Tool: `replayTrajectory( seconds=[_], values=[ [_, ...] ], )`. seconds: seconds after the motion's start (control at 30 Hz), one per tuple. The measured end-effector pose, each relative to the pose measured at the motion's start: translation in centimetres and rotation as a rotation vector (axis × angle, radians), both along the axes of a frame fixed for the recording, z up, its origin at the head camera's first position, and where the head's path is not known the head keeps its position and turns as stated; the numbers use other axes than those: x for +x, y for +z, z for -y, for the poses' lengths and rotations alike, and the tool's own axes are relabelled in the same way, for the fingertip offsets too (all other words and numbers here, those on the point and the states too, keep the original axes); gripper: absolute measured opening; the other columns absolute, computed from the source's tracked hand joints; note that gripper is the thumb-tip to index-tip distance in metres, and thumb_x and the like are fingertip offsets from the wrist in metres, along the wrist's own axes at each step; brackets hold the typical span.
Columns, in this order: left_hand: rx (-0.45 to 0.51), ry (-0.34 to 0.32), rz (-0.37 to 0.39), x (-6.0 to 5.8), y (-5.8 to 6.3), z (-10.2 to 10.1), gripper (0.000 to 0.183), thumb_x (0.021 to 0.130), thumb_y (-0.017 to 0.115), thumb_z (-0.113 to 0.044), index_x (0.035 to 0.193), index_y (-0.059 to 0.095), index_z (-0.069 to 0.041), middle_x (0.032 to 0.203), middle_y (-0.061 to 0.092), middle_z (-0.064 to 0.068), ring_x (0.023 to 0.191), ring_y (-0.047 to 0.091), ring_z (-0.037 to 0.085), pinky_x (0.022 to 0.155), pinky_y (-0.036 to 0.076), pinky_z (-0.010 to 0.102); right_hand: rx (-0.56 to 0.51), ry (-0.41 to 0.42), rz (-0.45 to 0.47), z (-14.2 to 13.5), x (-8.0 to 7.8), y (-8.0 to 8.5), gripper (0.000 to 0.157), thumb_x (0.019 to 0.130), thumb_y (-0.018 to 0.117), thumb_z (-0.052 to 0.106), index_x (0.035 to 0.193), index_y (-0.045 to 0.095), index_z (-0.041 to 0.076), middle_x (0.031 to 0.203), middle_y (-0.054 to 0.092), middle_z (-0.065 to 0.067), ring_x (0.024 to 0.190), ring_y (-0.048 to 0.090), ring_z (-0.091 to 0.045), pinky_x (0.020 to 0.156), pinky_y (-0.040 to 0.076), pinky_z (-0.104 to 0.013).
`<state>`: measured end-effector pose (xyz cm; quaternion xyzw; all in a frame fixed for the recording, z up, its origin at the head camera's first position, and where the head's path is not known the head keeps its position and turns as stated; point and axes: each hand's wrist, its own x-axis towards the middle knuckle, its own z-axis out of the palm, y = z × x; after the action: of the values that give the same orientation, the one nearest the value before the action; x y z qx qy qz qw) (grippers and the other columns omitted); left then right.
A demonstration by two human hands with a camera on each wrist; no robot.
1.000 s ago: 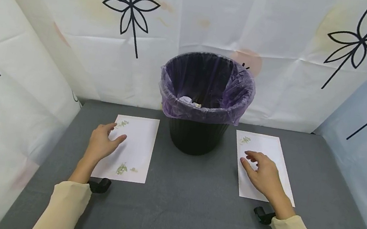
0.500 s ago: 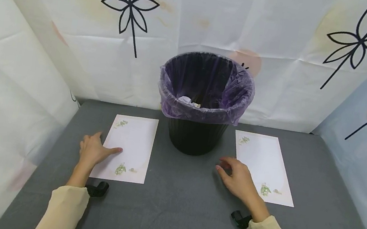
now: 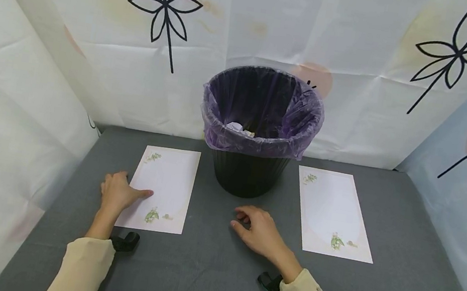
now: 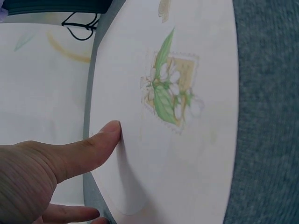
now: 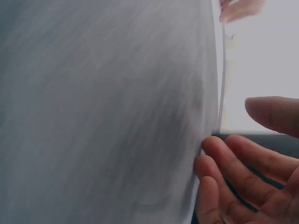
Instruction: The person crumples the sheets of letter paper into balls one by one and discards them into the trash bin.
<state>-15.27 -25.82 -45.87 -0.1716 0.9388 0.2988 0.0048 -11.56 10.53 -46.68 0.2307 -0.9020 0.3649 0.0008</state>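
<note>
The left sheet [image 3: 174, 177], white with printed green sprigs, lies to the near left of the black bin [image 3: 249, 174]. The left hand [image 3: 117, 196] grips nothing: its thumb stretches over that sheet, the tip touching it, the fingers spread by its outer edge. The right hand [image 3: 263, 234], its fingers loosely bent and holding nothing, is directly on the bin's near side. A matching right sheet [image 3: 335, 208] lies to the bin's near right. A purple liner [image 3: 256, 145] folds over the bin's rim, with pale scraps [image 3: 236, 127] inside; patterned cloth [image 3: 257, 18] hangs behind it.
</note>
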Motion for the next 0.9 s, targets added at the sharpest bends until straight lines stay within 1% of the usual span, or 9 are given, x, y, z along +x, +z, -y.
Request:
replayTrajectory(
  seconds=[0.13, 0.27, 0.4, 0.5, 0.57, 0.63, 0.73, 0.8, 0.9],
  values=[
    [0.006, 0.020, 0.008, 0.1, 0.1, -0.2, 0.093, 0.076, 0.090, -0.024, 0.139, 0.040, 0.024, 0.136, 0.037, 0.048, 0.128, 0.033, 0.063, 0.105, 0.031, 0.071, -0.005, 0.031, 0.069, 2.5, -0.2, 0.2, 0.034, 0.093, 0.074, 0.016, 0.121, 0.069, -0.003, 0.102, 0.069, -0.009, 0.089, 0.063, -0.022, 0.079, 0.052, -0.042],
    [0.031, 0.029, 0.028, 0.3, 0.2, -0.3, 0.094, 0.076, 0.090, -0.023, 0.140, 0.039, 0.023, 0.138, 0.035, 0.047, 0.129, 0.034, 0.062, 0.105, 0.033, 0.070, 0.016, 0.023, 0.129, 4.8, -0.4, 0.2, 0.041, 0.093, 0.074, 0.018, 0.126, 0.066, -0.004, 0.105, 0.065, -0.010, 0.093, 0.060, -0.024, 0.082, 0.049, -0.044],
    [0.035, 0.011, 0.045, 0.4, 0.1, -0.3, 0.093, 0.077, 0.089, -0.024, 0.141, 0.039, 0.022, 0.139, 0.037, 0.046, 0.129, 0.036, 0.061, 0.105, 0.034, 0.069, 0.068, 0.007, 0.175, 6.7, -0.5, 0.4, 0.050, 0.093, 0.075, 0.023, 0.132, 0.062, -0.004, 0.110, 0.059, -0.011, 0.101, 0.057, -0.028, 0.088, 0.047, -0.046],
    [0.030, -0.002, 0.041, 0.5, 0.1, -0.3, 0.084, 0.081, 0.086, -0.022, 0.138, 0.043, 0.022, 0.136, 0.043, 0.044, 0.126, 0.041, 0.061, 0.101, 0.037, 0.069, 0.112, -0.015, 0.193, 8.0, -0.6, 0.4, 0.055, 0.092, 0.076, 0.028, 0.135, 0.061, -0.003, 0.116, 0.056, -0.014, 0.108, 0.054, -0.031, 0.094, 0.045, -0.049],
    [0.020, -0.007, 0.017, 0.7, 0.0, -0.3, 0.071, 0.085, 0.080, -0.017, 0.135, 0.047, 0.021, 0.130, 0.051, 0.042, 0.119, 0.049, 0.059, 0.094, 0.043, 0.067, 0.127, -0.034, 0.200, 8.7, -0.6, 0.3, 0.058, 0.090, 0.077, 0.030, 0.135, 0.061, -0.003, 0.120, 0.055, -0.016, 0.112, 0.052, -0.033, 0.096, 0.043, -0.051],
    [0.020, -0.006, -0.005, 0.9, 0.0, -0.3, 0.056, 0.088, 0.072, -0.011, 0.130, 0.053, 0.020, 0.116, 0.060, 0.038, 0.104, 0.058, 0.055, 0.080, 0.050, 0.062, 0.121, -0.050, 0.212, 9.3, -0.6, 0.2, 0.060, 0.089, 0.078, 0.031, 0.136, 0.061, -0.002, 0.123, 0.054, -0.018, 0.115, 0.050, -0.035, 0.097, 0.041, -0.054],
    [0.017, -0.012, -0.036, 1.1, 0.1, -0.3, 0.041, 0.088, 0.063, -0.004, 0.123, 0.060, 0.017, 0.096, 0.064, 0.029, 0.086, 0.061, 0.045, 0.066, 0.049, 0.053, 0.075, -0.061, 0.237, 10.0, -0.6, 0.1, 0.061, 0.088, 0.079, 0.030, 0.136, 0.061, -0.003, 0.124, 0.052, -0.020, 0.116, 0.047, -0.036, 0.097, 0.039, -0.056],
    [0.022, -0.021, -0.038, 1.1, 0.4, -0.3, 0.036, 0.088, 0.060, -0.002, 0.119, 0.062, 0.017, 0.089, 0.064, 0.025, 0.080, 0.059, 0.040, 0.063, 0.046, 0.049, 0.025, -0.074, 0.263, 10.3, -0.6, -0.1, 0.059, 0.087, 0.079, 0.028, 0.134, 0.061, -0.003, 0.121, 0.052, -0.020, 0.115, 0.046, -0.036, 0.096, 0.038, -0.056],
    [0.026, -0.033, -0.025, 1.2, 0.6, -0.3, 0.033, 0.087, 0.057, 0.000, 0.114, 0.064, 0.016, 0.088, 0.065, 0.023, 0.080, 0.060, 0.039, 0.064, 0.046, 0.049, -0.056, -0.114, 0.291, 10.6, -0.6, -0.2, 0.055, 0.086, 0.079, 0.025, 0.130, 0.064, -0.004, 0.117, 0.053, -0.019, 0.113, 0.047, -0.035, 0.096, 0.037, -0.056]
  ],
)
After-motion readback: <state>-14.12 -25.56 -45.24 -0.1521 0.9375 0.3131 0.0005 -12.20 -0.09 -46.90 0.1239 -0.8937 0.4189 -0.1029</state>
